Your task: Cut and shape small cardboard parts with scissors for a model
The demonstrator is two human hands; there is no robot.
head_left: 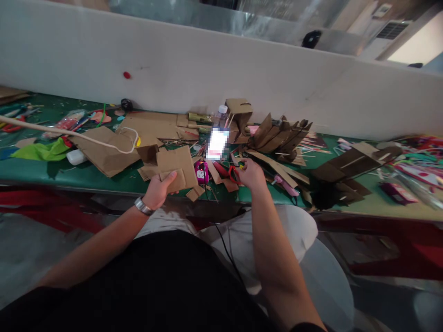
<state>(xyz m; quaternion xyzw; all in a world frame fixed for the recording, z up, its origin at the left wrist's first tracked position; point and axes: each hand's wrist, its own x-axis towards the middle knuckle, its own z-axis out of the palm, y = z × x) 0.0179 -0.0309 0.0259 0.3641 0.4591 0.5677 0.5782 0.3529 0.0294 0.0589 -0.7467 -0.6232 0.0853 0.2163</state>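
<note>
Green cloth (44,151): limp at the far left, well apart from both hands.
Sheet (105,150): flat cardboard between the cloth and the left hand; a sleeve or wrist brushing it could push it into the clutter.
Card (176,159): could crease if the thumb presses hard, or slip off the near table edge if the grip loosens; it lies at the left hand's fingers, well to the left of the right hand.
Left hand (159,188): clamped on the card's near part, thumb on top; whether that part is a separate piece, I cannot tell.
Purple case (200,175): between the hands, just right of the card.
Black cord (224,246): runs down over the edge to the lap; an arm or knee catching it could drag nearby things.
Scissors (234,175): red handles just left of the right hand; loose strips around them could snag.
Right hand (252,174): apart from the left, fingers bent down; whether they grip the scissors, I cannot tell.
Pink tool (285,186): right of the right hand, near the edge; a bump could knock it off.
</note>
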